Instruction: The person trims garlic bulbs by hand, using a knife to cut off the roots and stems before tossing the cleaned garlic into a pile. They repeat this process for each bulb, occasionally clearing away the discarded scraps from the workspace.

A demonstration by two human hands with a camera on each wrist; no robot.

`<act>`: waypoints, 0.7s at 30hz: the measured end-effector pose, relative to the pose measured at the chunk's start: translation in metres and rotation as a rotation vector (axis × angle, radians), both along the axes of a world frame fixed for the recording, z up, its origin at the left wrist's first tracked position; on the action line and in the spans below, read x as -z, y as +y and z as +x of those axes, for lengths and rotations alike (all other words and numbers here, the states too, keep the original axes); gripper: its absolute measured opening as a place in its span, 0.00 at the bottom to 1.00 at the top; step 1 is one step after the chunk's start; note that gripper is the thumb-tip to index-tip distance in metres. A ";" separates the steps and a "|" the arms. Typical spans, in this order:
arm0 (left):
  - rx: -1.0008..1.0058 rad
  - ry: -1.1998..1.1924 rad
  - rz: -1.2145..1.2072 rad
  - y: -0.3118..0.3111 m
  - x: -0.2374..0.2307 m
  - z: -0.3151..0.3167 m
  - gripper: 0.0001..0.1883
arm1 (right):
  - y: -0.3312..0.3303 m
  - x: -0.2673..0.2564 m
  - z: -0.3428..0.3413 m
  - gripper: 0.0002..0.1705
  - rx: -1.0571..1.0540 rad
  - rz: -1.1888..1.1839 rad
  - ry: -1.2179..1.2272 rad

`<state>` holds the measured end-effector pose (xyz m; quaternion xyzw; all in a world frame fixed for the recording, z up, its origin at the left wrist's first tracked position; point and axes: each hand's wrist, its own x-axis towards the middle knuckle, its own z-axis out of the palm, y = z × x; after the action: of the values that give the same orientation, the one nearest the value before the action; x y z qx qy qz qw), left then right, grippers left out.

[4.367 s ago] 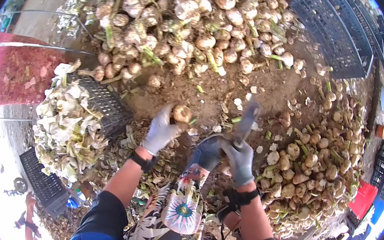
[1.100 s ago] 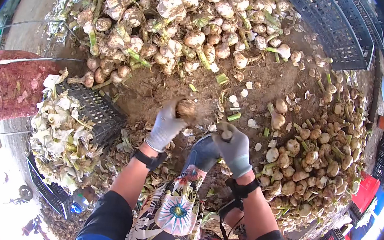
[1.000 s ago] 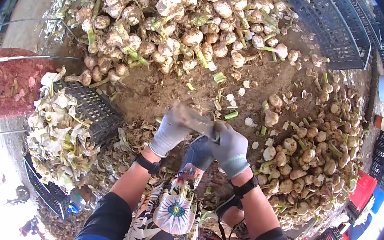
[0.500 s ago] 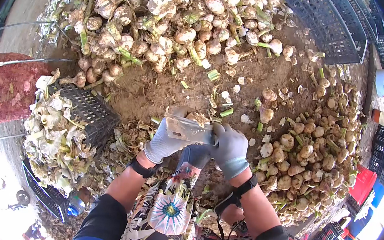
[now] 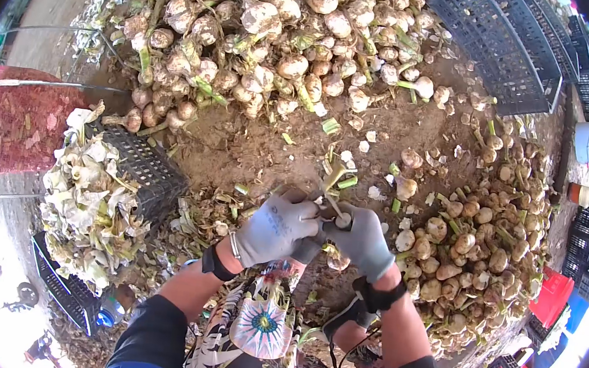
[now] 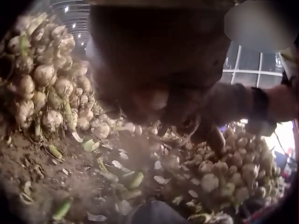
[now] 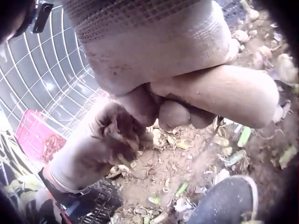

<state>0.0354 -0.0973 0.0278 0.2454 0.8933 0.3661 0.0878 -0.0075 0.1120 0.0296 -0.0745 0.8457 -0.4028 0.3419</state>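
In the head view my gloved left hand (image 5: 277,229) and gloved right hand (image 5: 362,239) meet over the ground, fingertips close together. The right hand grips a knife; the round butt of its handle (image 5: 342,221) shows at the thumb, and the muddy blade (image 5: 331,179) points away, nearly edge-on. In the right wrist view the handle butt (image 7: 174,115) sticks out below the fingers. My left fingers are curled round a garlic bulb, mostly hidden by the glove; brown, crumpled matter shows among them in the right wrist view. In the left wrist view the left hand (image 6: 159,46) is dark.
A big heap of stemmed garlic (image 5: 267,43) lies ahead, and a heap of trimmed bulbs (image 5: 476,248) to the right. Left stands a black crate (image 5: 147,167) beside pale peelings (image 5: 92,208). My shoe (image 7: 229,203) is below the hands. Dark crates (image 5: 499,47) stand upper right.
The knife blade, held broadside across the left hand half a second ago, now points away. The left hand has turned and moved right, hiding the bulb. Earlier, the hands were apart.
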 end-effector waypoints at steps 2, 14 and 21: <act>-0.004 0.184 -0.014 -0.003 -0.011 -0.002 0.09 | 0.027 0.036 0.003 0.20 -0.203 0.370 0.040; -0.221 -0.157 0.448 0.071 -0.049 -0.070 0.15 | 0.018 0.067 0.112 0.11 1.020 -0.151 -0.049; -0.266 -0.703 0.293 0.064 0.059 -0.051 0.24 | 0.043 0.097 0.113 0.09 1.139 -0.169 -0.053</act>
<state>-0.0153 -0.0333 -0.0314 -0.0026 0.7712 0.5594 0.3038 0.1058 0.1549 -0.0671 0.3755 0.7086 -0.5913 0.0850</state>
